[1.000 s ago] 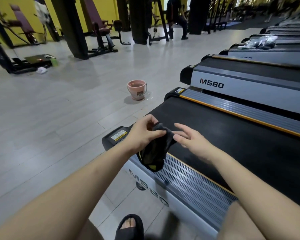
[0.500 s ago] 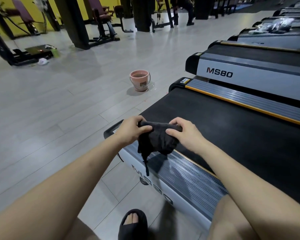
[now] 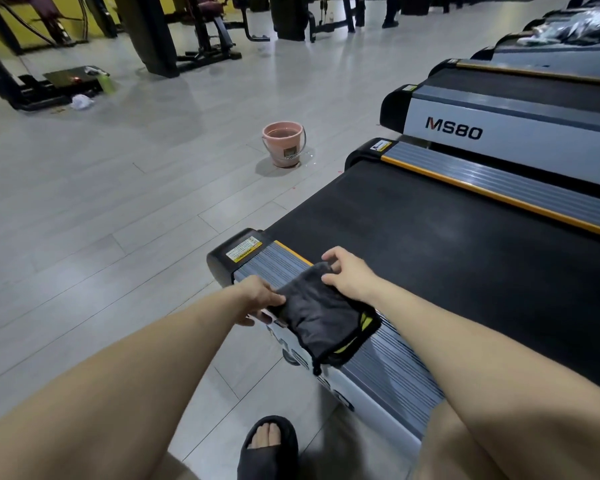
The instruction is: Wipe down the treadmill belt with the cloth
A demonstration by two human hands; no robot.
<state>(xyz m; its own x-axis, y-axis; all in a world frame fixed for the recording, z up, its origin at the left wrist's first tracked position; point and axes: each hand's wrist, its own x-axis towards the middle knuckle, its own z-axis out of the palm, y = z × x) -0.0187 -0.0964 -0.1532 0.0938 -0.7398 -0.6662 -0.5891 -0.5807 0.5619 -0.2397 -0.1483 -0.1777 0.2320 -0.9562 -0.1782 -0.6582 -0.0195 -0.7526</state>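
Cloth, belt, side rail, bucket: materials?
Cloth: soft dark-grey fabric, likely microfibre; limp folds, yellow inner face. Belt: matte black, looks rubberised; faint sheen. Side rail: grey ribbed strip, plastic or metal, unclear. Bucket: pink, smooth, probably plastic, thin wire handle.

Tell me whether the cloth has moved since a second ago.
Yes. The cloth, earlier held bunched in the air, now lies spread on the treadmill's grey side rail, beside the belt, both hands still on it.

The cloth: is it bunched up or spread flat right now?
Spread mostly flat: the cloth lies across the side rail, the left hand and right hand holding opposite edges.
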